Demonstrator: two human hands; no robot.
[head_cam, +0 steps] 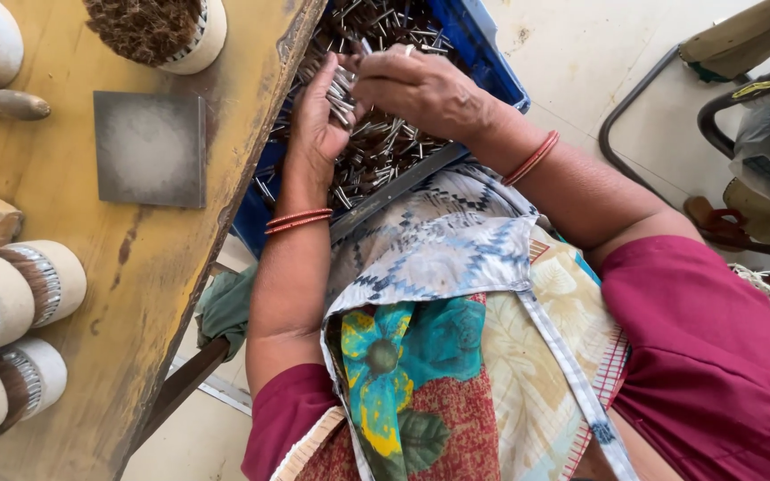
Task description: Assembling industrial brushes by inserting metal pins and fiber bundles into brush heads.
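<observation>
Many metal pins point(385, 142) fill our blue crate point(492, 62); left hand point(314, 120) holds some, right hand point(421, 89) pinches them (sharp ends might poke us).

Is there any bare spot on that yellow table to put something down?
Yes: bare yellow table lies below the grey square plate, right of the round brushes. The blue crate is crowded with metal pins and both hands.
</observation>
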